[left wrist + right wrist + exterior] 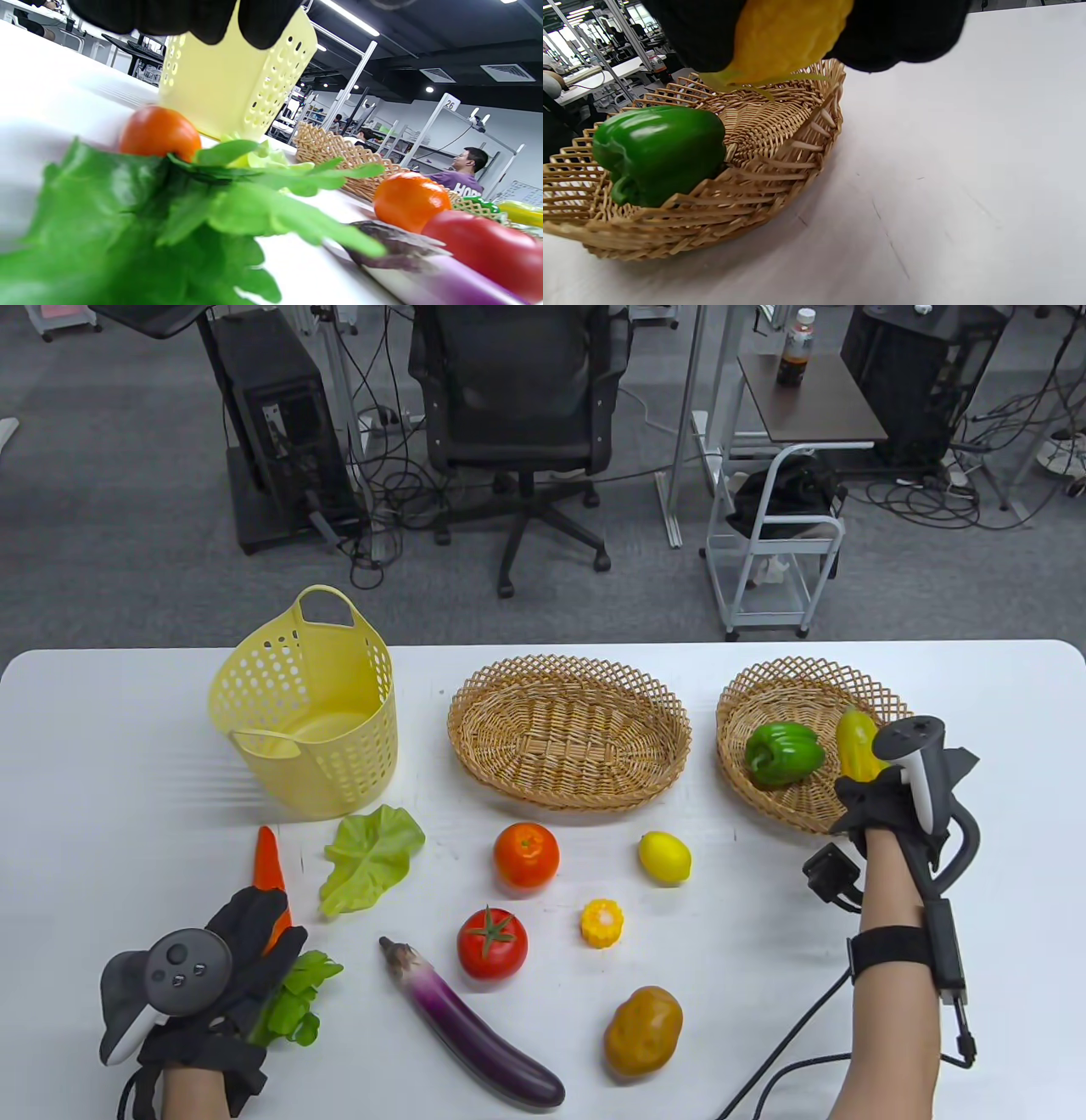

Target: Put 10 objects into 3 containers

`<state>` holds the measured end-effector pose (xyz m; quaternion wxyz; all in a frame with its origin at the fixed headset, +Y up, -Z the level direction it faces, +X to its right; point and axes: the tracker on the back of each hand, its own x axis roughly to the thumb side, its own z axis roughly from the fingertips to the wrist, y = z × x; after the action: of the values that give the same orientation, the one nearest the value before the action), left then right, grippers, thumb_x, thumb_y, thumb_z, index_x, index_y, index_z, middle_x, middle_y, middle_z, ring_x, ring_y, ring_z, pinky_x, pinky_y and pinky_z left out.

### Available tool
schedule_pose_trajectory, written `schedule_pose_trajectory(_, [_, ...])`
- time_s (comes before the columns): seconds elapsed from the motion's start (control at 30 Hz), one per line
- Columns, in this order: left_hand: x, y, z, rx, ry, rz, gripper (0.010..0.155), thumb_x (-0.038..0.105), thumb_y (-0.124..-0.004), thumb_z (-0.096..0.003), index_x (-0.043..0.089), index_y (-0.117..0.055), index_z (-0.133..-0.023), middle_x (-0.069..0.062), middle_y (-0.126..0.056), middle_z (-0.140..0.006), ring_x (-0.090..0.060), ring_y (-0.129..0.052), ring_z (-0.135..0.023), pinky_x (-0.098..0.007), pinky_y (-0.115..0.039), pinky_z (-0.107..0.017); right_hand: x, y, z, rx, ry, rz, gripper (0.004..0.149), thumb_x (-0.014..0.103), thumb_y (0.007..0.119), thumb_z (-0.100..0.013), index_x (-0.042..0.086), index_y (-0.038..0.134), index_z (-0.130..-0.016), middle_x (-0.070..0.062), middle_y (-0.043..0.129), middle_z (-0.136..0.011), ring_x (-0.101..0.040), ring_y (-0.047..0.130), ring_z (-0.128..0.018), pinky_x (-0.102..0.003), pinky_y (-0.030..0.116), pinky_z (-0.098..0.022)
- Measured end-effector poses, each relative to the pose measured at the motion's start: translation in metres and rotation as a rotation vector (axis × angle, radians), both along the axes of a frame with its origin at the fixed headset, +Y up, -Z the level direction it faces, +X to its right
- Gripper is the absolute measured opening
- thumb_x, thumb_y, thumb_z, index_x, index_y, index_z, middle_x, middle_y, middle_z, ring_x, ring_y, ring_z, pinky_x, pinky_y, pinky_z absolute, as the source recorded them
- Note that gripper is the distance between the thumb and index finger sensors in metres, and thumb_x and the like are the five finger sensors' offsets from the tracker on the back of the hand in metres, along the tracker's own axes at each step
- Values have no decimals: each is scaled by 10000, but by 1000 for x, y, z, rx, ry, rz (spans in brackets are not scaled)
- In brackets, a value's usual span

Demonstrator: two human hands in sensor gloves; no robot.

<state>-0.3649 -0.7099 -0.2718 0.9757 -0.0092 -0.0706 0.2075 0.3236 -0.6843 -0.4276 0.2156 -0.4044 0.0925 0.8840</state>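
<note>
My right hand grips a yellow pepper over the right wicker basket, where a green pepper lies. In the right wrist view the yellow pepper hangs between my fingers just above the basket, beside the green pepper. My left hand lies over a carrot with green leaves at the front left. In the left wrist view the carrot lies on the table and my fingertips are above it, apart from it.
A yellow plastic basket stands back left and an empty oval wicker basket back centre. On the table lie a lettuce leaf, orange, tomato, lemon, corn piece, potato and eggplant.
</note>
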Motion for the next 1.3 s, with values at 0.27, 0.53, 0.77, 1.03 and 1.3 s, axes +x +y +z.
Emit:
schedule_pose_trajectory(0.27, [-1,-1,0,-14,13,-8,658,507,-545,-628,70,-563,-1120,-303,-468,-1164,-585,-479,-1039,-683,-555,-664,-1,-13,-20,-41,-41,-20,712,433,675,-617,51,354,-1125,-229,588,-1010,-362,754,-718,-408,757,-494])
schedule_pose_trajectory(0.53, [-1,-2,0,-29,8,-1,647,495,-548,-629,74,-564,-1119,-297,-472,-1164,-584,-484,-1039,-684,-561,-662,-5,-9,-18,5,-34,-40,754,498,625,-614,94,271,-1143,-239,390,-1143,-402,788,-752,-376,781,-462])
schedule_pose_trajectory(0.77, [-1,-2,0,-19,-5,12,641,490,-549,-629,77,-564,-1120,-299,-467,-1166,-581,-482,-1042,-682,-560,-664,-6,11,5,36,40,5,787,554,564,-614,90,218,-1148,-271,239,-1178,-537,564,-962,-551,684,-601])
schedule_pose_trajectory(1.03, [2,-4,-1,-38,-19,7,610,447,-560,-629,86,-559,-1122,-291,-466,-1169,-577,-482,-1045,-680,-559,-668,-30,31,53,134,285,-37,830,551,584,-606,49,189,-1136,-297,-41,-1113,-614,354,-1001,-644,607,-636])
schedule_pose_trajectory(1.3, [11,-8,-4,-69,-52,-9,621,461,-554,-632,89,-546,-1128,-290,-461,-1172,-573,-479,-1049,-679,-557,-671,-79,22,102,40,601,-210,880,570,629,-579,-19,281,-1132,-369,162,-1140,-639,446,-968,-632,675,-589])
